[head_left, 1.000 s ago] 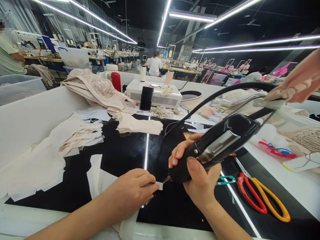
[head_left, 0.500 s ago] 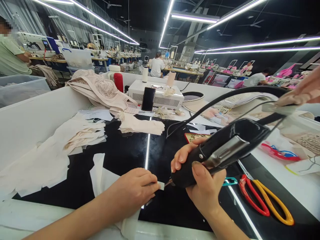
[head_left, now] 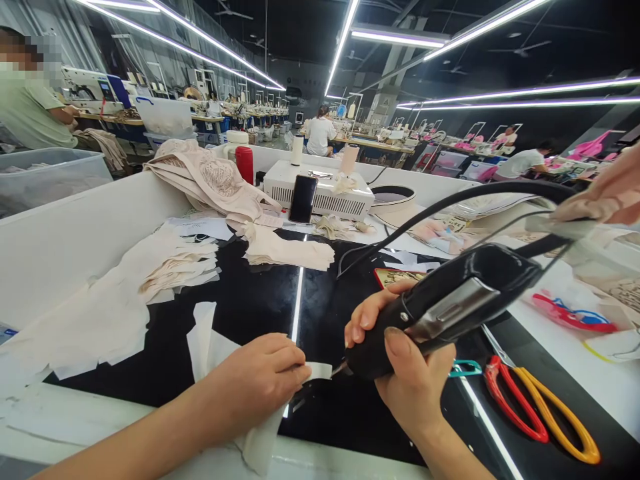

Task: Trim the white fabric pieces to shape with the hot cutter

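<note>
My right hand (head_left: 407, 363) is wrapped round a black corded hand tool (head_left: 440, 303) with a metal lever on its side and a narrow metal tip pointing left. Between the thumb and fingers of my left hand (head_left: 265, 373) is a pale fabric strip (head_left: 319, 371). Its free end reaches the tool's tip; whether they touch I cannot tell. More pale cloth hangs below my left hand, partly hidden by it. Behind my left forearm lies a loose white piece (head_left: 213, 347) on the black board (head_left: 240, 293).
Red-and-yellow-handled scissors (head_left: 543, 407) lie right of my right hand. A stack of cut fabric (head_left: 100, 300) covers the left side. Farther back are folded strips (head_left: 290, 248), a phone (head_left: 303, 199) and a white vented box (head_left: 345, 200). The tool's black cable (head_left: 425, 210) arches rightward.
My left hand has drawn slightly left from the tool's tip, and a longer piece of the fabric strip shows between them. The whole view has shifted a little. My right hand keeps its grip.
</note>
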A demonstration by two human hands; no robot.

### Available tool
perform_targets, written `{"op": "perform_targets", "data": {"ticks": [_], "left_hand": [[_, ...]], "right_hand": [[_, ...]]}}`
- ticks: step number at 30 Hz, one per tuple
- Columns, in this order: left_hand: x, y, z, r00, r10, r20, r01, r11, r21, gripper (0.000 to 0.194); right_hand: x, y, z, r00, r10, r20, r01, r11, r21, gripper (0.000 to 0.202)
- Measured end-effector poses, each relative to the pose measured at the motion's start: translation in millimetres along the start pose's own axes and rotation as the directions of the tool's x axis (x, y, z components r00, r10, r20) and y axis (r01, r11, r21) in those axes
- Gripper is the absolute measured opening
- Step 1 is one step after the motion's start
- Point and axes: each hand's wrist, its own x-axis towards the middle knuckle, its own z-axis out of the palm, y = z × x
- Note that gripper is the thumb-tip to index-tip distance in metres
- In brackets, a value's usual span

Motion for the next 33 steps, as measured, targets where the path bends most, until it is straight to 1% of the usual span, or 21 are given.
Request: {"op": "perform_targets", "data": {"ticks": [4,8,10,15,19,24,29,33], "left_hand": [[-9,2,-4.8,0.999,-0.038,0.025,0.037,0.999,0.027,0.023],[-12,7,-5.4,0.999,-0.050,-0.004,0.051,0.999,0.014,0.022],[-13,9,-3.9,0.998,-0.051,-0.020,0.051,0.999,0.006,0.023],[-14,9,-1.7,0.998,-0.059,-0.018,0.059,0.998,-0.007,0.029],[-14,9,-2.3,0.998,-0.054,-0.036,0.054,0.999,0.003,0.033],[-12,11,-6.0,0.998,-0.044,-0.041,0.045,0.999,0.017,0.027],[-10,14,-9.6,0.999,-0.044,-0.008,0.044,0.998,0.035,0.024],[-11,16,-5.7,0.999,-0.043,0.006,0.043,0.997,0.071,0.024]], "right_hand": [[-1,-2,-1,1.000,0.005,-0.002,-0.005,1.000,-0.017,0.032],[0,-4,0,1.000,0.007,-0.017,-0.007,0.999,-0.048,0.032],[1,-6,1,0.999,0.008,-0.037,-0.011,0.998,-0.065,0.032],[6,-9,5,0.994,-0.007,-0.107,-0.002,0.997,-0.083,0.035],[5,-8,5,0.995,-0.003,-0.100,-0.005,0.997,-0.079,0.034],[3,-7,5,0.996,-0.003,-0.087,-0.005,0.996,-0.091,0.036],[3,-8,6,0.996,0.004,-0.092,-0.012,0.997,-0.081,0.036],[2,-9,7,0.996,0.005,-0.091,-0.014,0.995,-0.095,0.035]]}}
